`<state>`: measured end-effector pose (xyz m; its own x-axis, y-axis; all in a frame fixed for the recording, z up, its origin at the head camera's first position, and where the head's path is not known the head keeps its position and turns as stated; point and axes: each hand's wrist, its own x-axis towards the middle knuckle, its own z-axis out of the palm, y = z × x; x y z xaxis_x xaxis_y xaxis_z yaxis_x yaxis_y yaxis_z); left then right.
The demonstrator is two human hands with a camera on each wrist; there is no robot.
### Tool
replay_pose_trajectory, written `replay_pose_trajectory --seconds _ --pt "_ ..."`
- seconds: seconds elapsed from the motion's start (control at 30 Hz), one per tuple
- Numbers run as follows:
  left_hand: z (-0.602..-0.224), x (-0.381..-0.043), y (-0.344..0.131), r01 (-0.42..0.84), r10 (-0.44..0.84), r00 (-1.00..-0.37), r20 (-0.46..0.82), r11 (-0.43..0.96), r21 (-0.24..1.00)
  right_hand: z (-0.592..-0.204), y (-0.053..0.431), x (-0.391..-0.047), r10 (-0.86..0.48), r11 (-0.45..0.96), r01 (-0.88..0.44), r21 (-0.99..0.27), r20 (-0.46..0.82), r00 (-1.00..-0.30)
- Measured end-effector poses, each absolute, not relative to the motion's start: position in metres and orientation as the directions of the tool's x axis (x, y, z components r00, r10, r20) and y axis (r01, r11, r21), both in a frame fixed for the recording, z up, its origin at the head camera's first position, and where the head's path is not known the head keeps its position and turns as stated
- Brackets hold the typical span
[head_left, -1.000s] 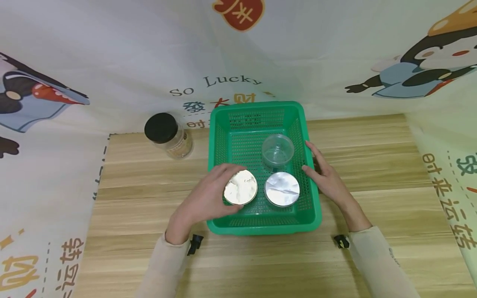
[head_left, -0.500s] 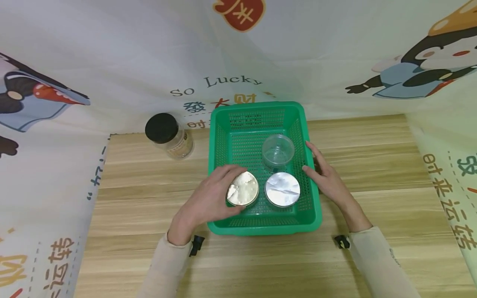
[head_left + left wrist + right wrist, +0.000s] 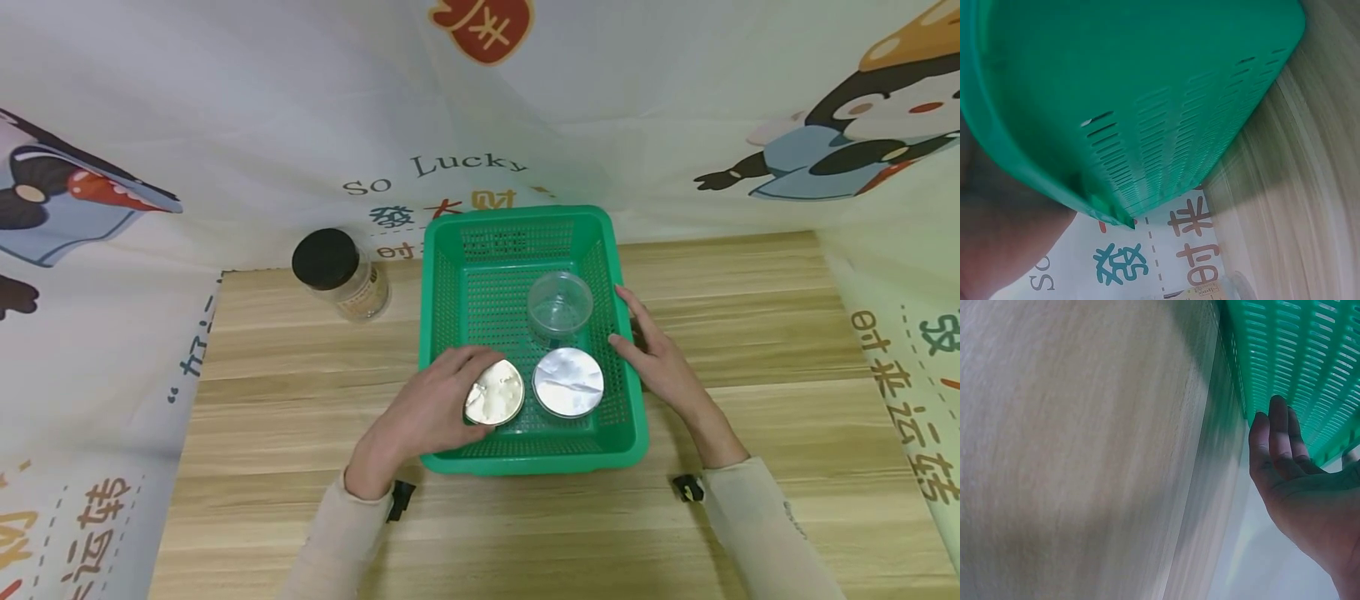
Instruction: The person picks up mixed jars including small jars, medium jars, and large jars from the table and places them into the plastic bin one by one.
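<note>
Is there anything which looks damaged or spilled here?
No spill is visible. In the green basket, the silver top has a crease across it and the gold top held by the left hand looks crinkled: odd, as neither lies smooth.

Bright head view, dim wrist views

Soft, even light fills the sharp head view. Warm glare covers the gold-topped tub (image 3: 498,395) at the left hand (image 3: 431,404); whiter glare lies on the silver-topped tub (image 3: 568,382) between it and the right hand (image 3: 660,358). The left wrist view is dimmer: the hand is dark and blurred, and wood grain farther from it bends in curves. In the right wrist view, shadow streaks the soft-looking table (image 3: 1085,444) beside the hand, and light shows through the basket (image 3: 1300,369) slots.
</note>
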<state>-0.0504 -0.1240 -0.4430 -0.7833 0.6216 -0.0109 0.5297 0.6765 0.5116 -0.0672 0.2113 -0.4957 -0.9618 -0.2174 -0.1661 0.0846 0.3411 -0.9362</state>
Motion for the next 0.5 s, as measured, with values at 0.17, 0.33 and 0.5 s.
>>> replay_pose_trajectory --seconds 0.17,0.33,0.5 --pt "-0.4439 -0.0515 -0.1242 0.55 0.634 -0.773 -0.009 0.678 0.489 -0.4952 0.2111 -0.067 -0.223 0.337 0.078 -0.938 -0.16 -0.962" --pt "-0.4425 -0.0531 -0.1238 0.562 0.646 -0.763 -0.016 0.676 0.477 -0.4937 0.211 -0.0667 -0.227 0.33 0.076 -0.941 -0.157 -0.961" --pt "-0.4427 -0.0525 -0.1231 0.561 0.646 -0.763 -0.027 0.682 0.469 -0.4936 0.2107 -0.0663 -0.23 0.328 0.068 -0.942 -0.15 -0.961"
